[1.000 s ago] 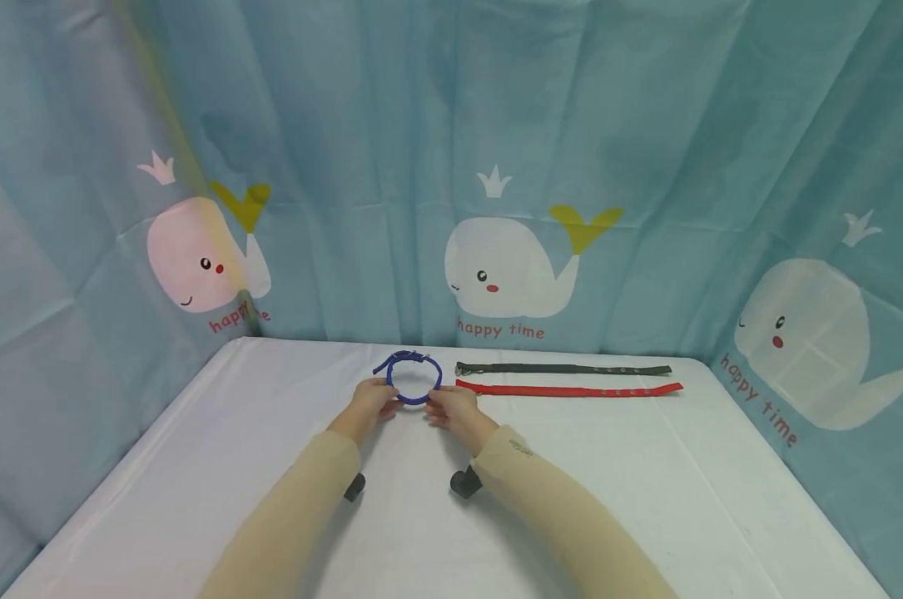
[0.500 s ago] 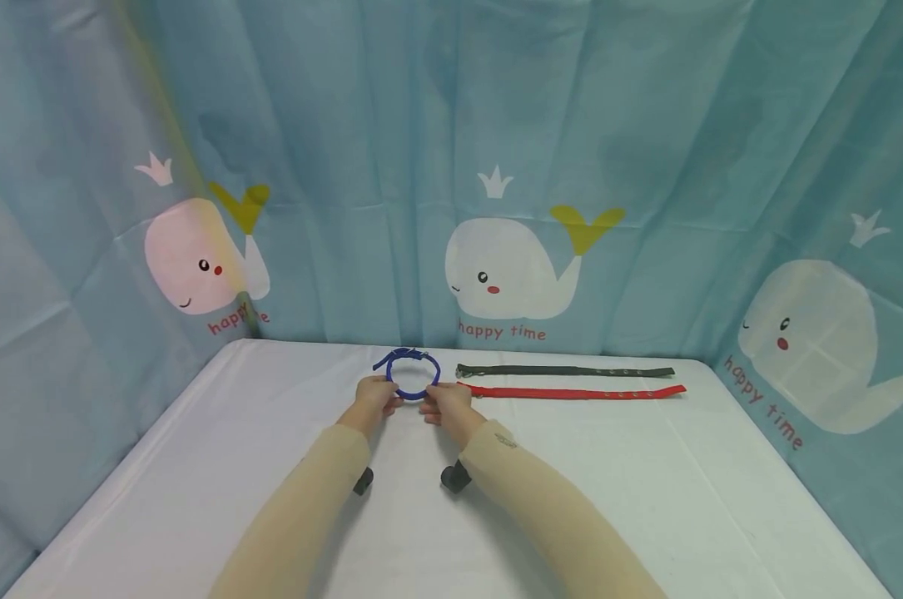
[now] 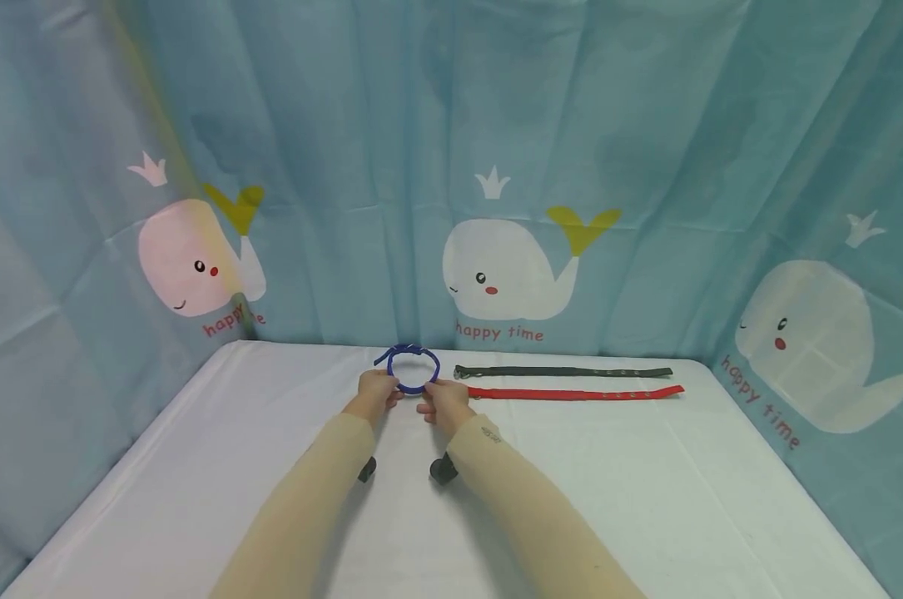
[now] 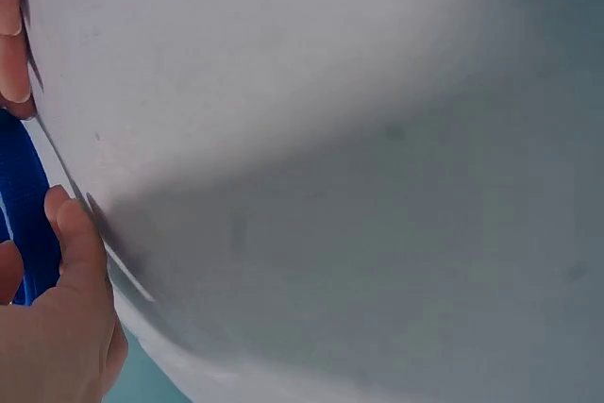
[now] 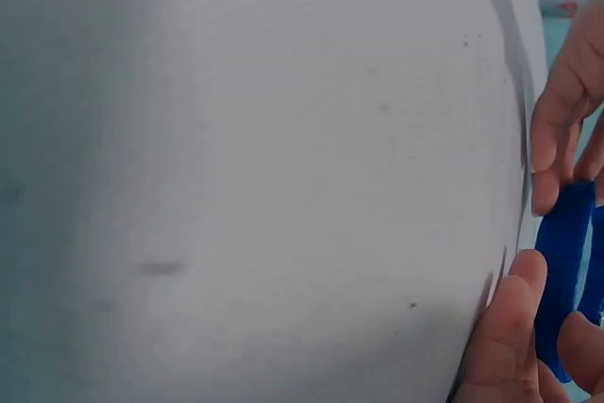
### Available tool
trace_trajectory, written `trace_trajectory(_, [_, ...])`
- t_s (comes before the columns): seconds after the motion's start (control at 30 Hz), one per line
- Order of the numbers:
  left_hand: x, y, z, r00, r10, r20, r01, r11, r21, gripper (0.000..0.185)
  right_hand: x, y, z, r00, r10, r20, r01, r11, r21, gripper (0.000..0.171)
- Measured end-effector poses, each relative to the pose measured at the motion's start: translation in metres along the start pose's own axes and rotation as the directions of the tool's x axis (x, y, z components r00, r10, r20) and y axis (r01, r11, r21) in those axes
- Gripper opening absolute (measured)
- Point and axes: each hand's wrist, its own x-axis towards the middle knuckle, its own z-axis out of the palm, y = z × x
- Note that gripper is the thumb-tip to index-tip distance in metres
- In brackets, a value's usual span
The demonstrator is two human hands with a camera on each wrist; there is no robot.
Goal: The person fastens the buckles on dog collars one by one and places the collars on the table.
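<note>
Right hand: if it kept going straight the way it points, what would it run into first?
Probably the blue collar loop that the right hand already pinches; past it, the whale curtain, though depth is unclear.

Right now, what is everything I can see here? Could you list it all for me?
blue strap: one, blue, closed into a loop, held up between both hands at the far middle of the table
dark strap: one, blackish, flat at the far right
red strap: one, red, flat just in front of the dark one
table: one, white cover
curtain: teal, white whales, behind and at the sides
left hand: one, pinches the loop's left side
right hand: one, pinches the loop's right side
</note>
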Motion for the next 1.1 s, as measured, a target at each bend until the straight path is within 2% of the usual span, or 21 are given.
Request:
trace_trajectory(0.13, [0.0,0.0,0.003,1.0,0.009,0.002,-0.01,1.0,0.011,0.045,0.001,-0.003,0.0,0.999,0.037,-0.012,-0.037,0.999,-0.014,0.036])
trace_trajectory(0.23, [-0.002,0.0,0.003,0.999,0.007,-0.037,-0.005,0.999,0.047,0.043,-0.001,-0.005,0.003,0.999,0.048,0.005,-0.048,0.998,-0.032,0.039])
trace_trajectory(0.4, [-0.006,0.004,0.004,0.998,-0.008,-0.066,0.012,0.999,0.046,0.038,-0.004,-0.009,0.008,0.999,0.048,0.01,-0.047,0.995,-0.084,0.045])
trace_trajectory(0.5, [0.007,-0.001,0.008,0.999,0.017,-0.05,-0.013,0.996,0.085,0.03,-0.005,-0.01,0.005,0.999,0.047,0.002,-0.046,0.995,-0.089,0.044])
trace_trajectory(0.53, [0.023,-0.011,0.009,0.998,0.061,-0.028,-0.059,0.995,0.08,0.025,-0.006,-0.01,0.004,0.999,0.039,0.004,-0.038,0.996,-0.084,0.044])
trace_trajectory(0.63, [0.031,-0.018,0.01,0.996,0.09,0.004,-0.09,0.991,0.097,0.027,-0.006,-0.008,0.001,1.0,0.025,0.005,-0.025,0.998,-0.066,0.043])
trace_trajectory(0.73, [0.019,-0.015,0.008,0.997,0.069,0.023,-0.071,0.995,0.074,0.032,-0.007,-0.007,-0.002,1.0,0.013,-0.003,-0.013,0.997,-0.071,0.042])
trace_trajectory(0.77, [0.001,-0.007,0.006,1.0,0.029,0.011,-0.03,0.995,0.095,0.037,-0.007,-0.006,-0.002,1.0,0.013,-0.005,-0.013,0.997,-0.077,0.041])
trace_trajectory(0.9, [-0.025,-0.006,-0.005,0.998,0.04,0.042,-0.043,0.996,0.082,0.041,-0.01,-0.005,-0.005,1.0,-0.011,0.01,0.012,0.996,-0.094,0.036])
trace_trajectory(1.1, [-0.04,-0.01,-0.015,0.994,0.044,0.098,-0.055,0.992,0.109,0.041,-0.022,-0.002,-0.032,0.994,-0.077,0.079,0.085,0.991,-0.103,0.031])
